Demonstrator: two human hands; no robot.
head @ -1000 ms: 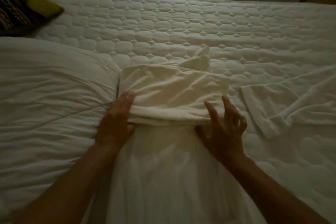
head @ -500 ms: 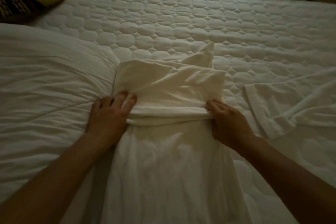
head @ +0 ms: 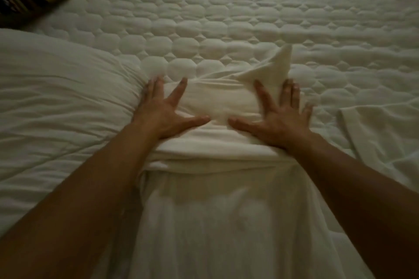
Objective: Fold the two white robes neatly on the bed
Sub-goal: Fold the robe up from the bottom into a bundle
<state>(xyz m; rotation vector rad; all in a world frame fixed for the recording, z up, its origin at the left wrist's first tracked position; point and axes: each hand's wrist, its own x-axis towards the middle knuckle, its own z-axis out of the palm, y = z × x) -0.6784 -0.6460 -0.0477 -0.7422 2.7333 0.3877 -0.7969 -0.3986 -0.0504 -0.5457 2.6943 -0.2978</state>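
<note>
Pressing: the folded robe (head: 217,106) lies under both palms in the middle of the bed (head: 226,18); the fold must be flattened evenly.
Left hand (head: 165,115): fingers spread apart, flat on the left end of the fold, gripping nothing.
Right hand (head: 278,118): also spread flat on the right end, holding nothing.
Advice: I think it is good to push outward from the thumbs, because one corner (head: 278,61) stands up beyond the right fingers.
Unfolded part: it hangs toward the wrists.
Second robe (head: 374,133): right of the right hand, apart.
Pillow (head: 56,102): touching the left fingers, so little room there.
Open room: beyond the fingertips.
</note>
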